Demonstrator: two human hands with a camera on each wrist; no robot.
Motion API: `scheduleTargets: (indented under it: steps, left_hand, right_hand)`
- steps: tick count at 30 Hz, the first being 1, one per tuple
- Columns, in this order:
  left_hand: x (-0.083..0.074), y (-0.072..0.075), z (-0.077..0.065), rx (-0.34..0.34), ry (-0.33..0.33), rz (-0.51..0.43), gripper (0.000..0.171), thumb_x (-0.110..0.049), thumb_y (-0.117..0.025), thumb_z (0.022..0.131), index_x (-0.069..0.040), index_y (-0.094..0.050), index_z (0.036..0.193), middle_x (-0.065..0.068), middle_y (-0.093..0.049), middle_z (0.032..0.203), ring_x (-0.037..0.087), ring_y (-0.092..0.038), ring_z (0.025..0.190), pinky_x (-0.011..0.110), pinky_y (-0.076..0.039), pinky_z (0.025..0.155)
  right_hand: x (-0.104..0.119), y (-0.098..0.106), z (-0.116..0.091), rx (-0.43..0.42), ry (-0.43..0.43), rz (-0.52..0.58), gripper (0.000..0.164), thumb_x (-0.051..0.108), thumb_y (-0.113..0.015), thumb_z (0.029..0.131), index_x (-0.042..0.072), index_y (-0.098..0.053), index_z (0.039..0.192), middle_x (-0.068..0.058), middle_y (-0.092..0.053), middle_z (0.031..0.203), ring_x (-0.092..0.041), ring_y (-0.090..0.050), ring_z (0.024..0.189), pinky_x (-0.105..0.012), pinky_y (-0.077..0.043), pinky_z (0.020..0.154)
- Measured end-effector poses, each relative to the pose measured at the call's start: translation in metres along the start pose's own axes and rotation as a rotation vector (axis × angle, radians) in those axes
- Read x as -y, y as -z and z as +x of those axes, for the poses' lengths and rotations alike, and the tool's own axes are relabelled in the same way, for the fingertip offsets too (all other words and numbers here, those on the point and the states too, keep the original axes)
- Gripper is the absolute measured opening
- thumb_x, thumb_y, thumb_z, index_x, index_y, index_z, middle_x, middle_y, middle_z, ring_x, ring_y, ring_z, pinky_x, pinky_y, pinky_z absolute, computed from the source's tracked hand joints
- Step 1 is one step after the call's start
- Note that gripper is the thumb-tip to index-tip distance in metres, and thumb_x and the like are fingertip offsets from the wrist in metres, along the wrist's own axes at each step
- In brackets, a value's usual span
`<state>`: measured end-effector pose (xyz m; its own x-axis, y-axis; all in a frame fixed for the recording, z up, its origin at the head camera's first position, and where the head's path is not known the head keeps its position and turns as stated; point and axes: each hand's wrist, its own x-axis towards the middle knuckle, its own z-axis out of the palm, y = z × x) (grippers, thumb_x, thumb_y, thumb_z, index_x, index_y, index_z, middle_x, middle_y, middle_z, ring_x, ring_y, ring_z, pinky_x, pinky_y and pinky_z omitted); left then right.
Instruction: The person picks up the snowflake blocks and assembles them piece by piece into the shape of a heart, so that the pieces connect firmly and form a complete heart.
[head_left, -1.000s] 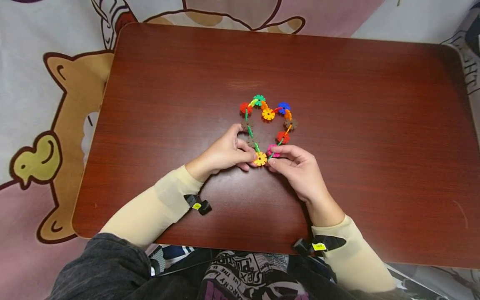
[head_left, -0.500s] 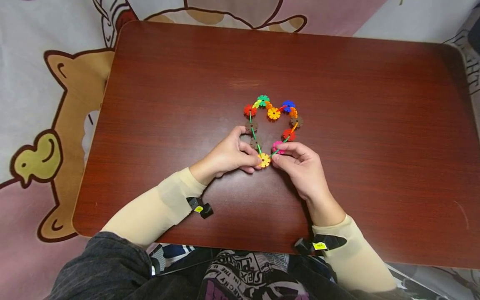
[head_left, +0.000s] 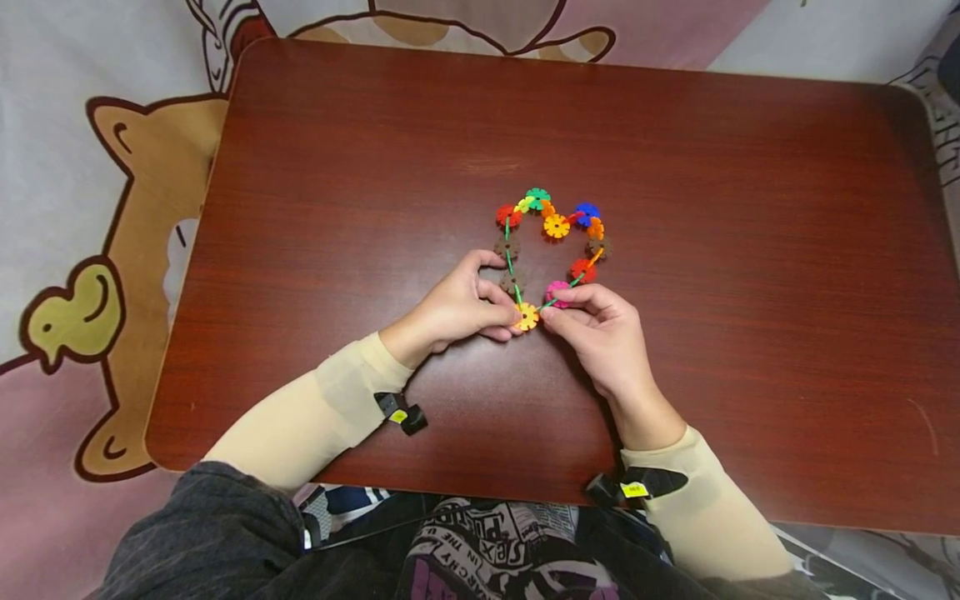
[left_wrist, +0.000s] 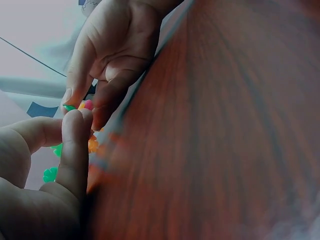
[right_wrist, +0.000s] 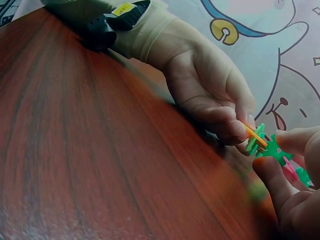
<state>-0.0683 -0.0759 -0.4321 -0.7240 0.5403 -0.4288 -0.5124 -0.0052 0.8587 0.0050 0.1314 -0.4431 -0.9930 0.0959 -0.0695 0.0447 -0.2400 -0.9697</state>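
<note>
A heart-shaped chain of notched plastic discs lies on the table between both hands. Its lower tip is a yellow disc (head_left: 527,317), which my left hand (head_left: 457,304) pinches between thumb and fingertips; the index finger reaches up beside a brown disc (head_left: 507,247). My right hand (head_left: 603,329) pinches a green disc (right_wrist: 274,150), seen edge-on from the head, joined to a pink disc (head_left: 557,292). In the right wrist view the green disc's edge is right at the yellow disc, which shows edge-on. Fingers partly hide both pieces.
The brown wooden table (head_left: 750,292) extends around the chain, its front edge close to the person's body. Cartoon-printed cloth (head_left: 60,208) lies beyond the table's left and far edges. Each forearm wears a sleeve with a black wrist camera (head_left: 401,414).
The chain has shifted a little to the right, its upper end most. Both hands have moved slightly right with it, keeping their pinches on the yellow and green discs.
</note>
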Motion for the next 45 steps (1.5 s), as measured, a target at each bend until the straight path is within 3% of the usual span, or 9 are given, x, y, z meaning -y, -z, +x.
scheduleTargets:
  steps: [6,11,21,31,40,45]
  left_hand:
    - [0.003,-0.001,0.000,0.021,0.012,-0.024,0.048,0.017,-0.066,0.093,0.001,-0.036,0.127,0.019,-0.069,0.091,0.023,-0.073,0.071,0.034,-0.066,0.071]
    - [0.004,-0.001,0.000,0.019,0.005,-0.018,0.043,0.017,-0.065,0.094,-0.002,-0.036,0.119,0.019,-0.070,0.092,0.022,-0.074,0.072,0.033,-0.066,0.071]
    - [0.000,-0.004,0.000,0.002,-0.009,-0.027,0.048,0.021,-0.066,0.091,-0.002,-0.035,0.120,0.018,-0.068,0.088,0.021,-0.073,0.068,0.032,-0.065,0.069]
    - [0.002,-0.004,0.000,-0.036,-0.024,-0.057,0.051,0.021,-0.068,0.089,-0.001,-0.037,0.123,0.025,-0.066,0.091,0.022,-0.073,0.069,0.035,-0.066,0.070]
    - [0.003,-0.004,0.000,-0.048,-0.052,-0.081,0.052,0.023,-0.069,0.088,-0.002,-0.037,0.120,0.016,-0.066,0.082,0.020,-0.072,0.069,0.033,-0.066,0.068]
    - [0.002,-0.005,-0.001,-0.049,-0.067,-0.088,0.051,0.023,-0.069,0.088,-0.002,-0.037,0.120,0.016,-0.067,0.081,0.020,-0.072,0.069,0.033,-0.066,0.068]
  right_hand:
    - [0.001,0.001,-0.003,-0.025,-0.036,-0.083,0.028,-0.022,-0.075,0.086,-0.022,-0.065,0.112,-0.012,-0.077,0.107,-0.013,-0.077,0.087,-0.029,-0.064,0.080]
    - [0.001,-0.001,-0.004,-0.021,-0.039,-0.119,0.028,-0.021,-0.076,0.086,-0.023,-0.065,0.111,-0.012,-0.077,0.108,-0.013,-0.078,0.089,-0.028,-0.064,0.080]
    - [0.000,-0.006,-0.004,-0.057,0.088,-0.218,0.020,-0.019,-0.082,0.082,-0.017,-0.074,0.100,-0.002,-0.080,0.102,-0.011,-0.076,0.095,-0.026,-0.062,0.086]
    - [-0.004,-0.009,-0.005,-0.064,0.128,-0.284,0.017,-0.016,-0.084,0.083,-0.014,-0.076,0.098,-0.023,-0.077,0.107,-0.011,-0.076,0.097,-0.027,-0.062,0.087]
    - [-0.004,-0.013,-0.005,-0.077,0.149,-0.346,0.015,-0.012,-0.087,0.082,-0.012,-0.078,0.095,-0.026,-0.077,0.106,-0.007,-0.076,0.093,-0.024,-0.062,0.083]
    - [-0.005,-0.013,-0.005,-0.087,0.152,-0.318,0.017,-0.013,-0.086,0.082,-0.013,-0.077,0.097,-0.026,-0.076,0.106,-0.008,-0.076,0.093,-0.025,-0.063,0.083]
